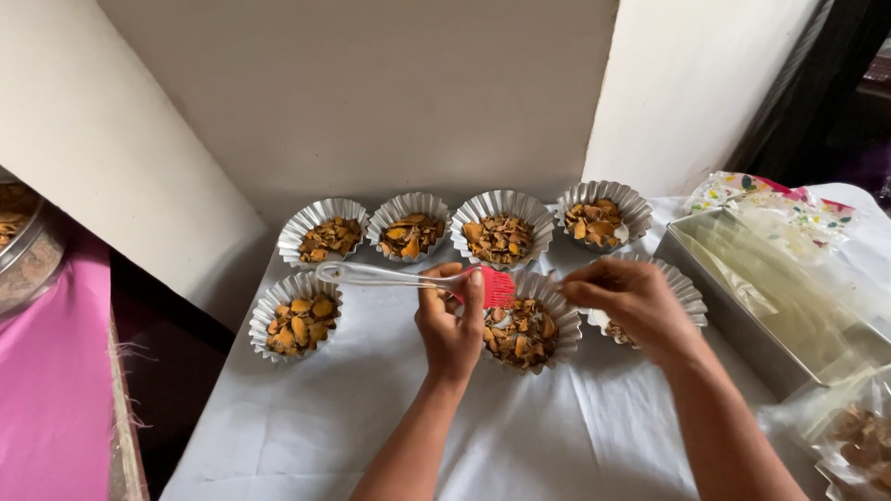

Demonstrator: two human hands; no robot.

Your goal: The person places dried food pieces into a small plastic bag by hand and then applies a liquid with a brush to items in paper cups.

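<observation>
a white cloth-covered table (371, 427) carries everything, pushed against a pale wall so the work sits close under the person's reach. at the right edge a rectangular metal tray (733, 315) lined with clear plastic sits just beside the moulds. seven fluted foil moulds stand in two rows — four behind, three in front — each filled with orange-brown chips, spaced so no rims overlap. the front middle mould (529, 329) lies between both hands. the left hand (452, 320) is closed around a pastry brush (408, 276), clear handle lying level and pointing left, red bristles over that mould's rim. the right hand (631, 301) hovers over the front right mould (682, 297), fingers pinched narrow — whether they hold a chip i cannot tell.
</observation>
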